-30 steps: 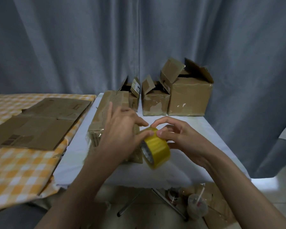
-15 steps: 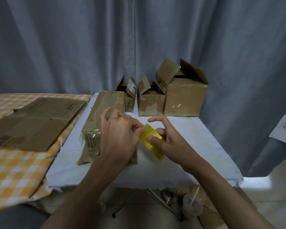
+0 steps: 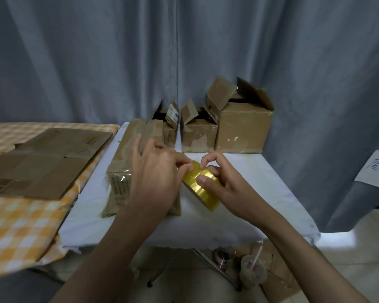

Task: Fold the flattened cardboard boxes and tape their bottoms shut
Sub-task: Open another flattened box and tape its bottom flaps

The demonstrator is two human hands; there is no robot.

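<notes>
A white-clothed table (image 3: pixel 271 193) is carrying a long folded brown cardboard box (image 3: pixel 127 162), lying on its side, with three open-topped brown boxes (image 3: pixel 243 130) standing at the far edge. Above it, the right hand (image 3: pixel 225 189) is gripping a yellow tape roll (image 3: pixel 200 189), while the left hand (image 3: pixel 155 180) is pinching the roll's upper edge with thumb and forefinger.

Three open boxes (image 3: pixel 223 127) stand at the back of the tabletop (image 3: pixel 260 182). A wrapped box (image 3: pixel 127 171) lies before them on the left. Flat cardboard (image 3: pixel 42 160) lies on the left table (image 3: pixel 20 226). A cup (image 3: pixel 253 273) stands on the floor beneath.
</notes>
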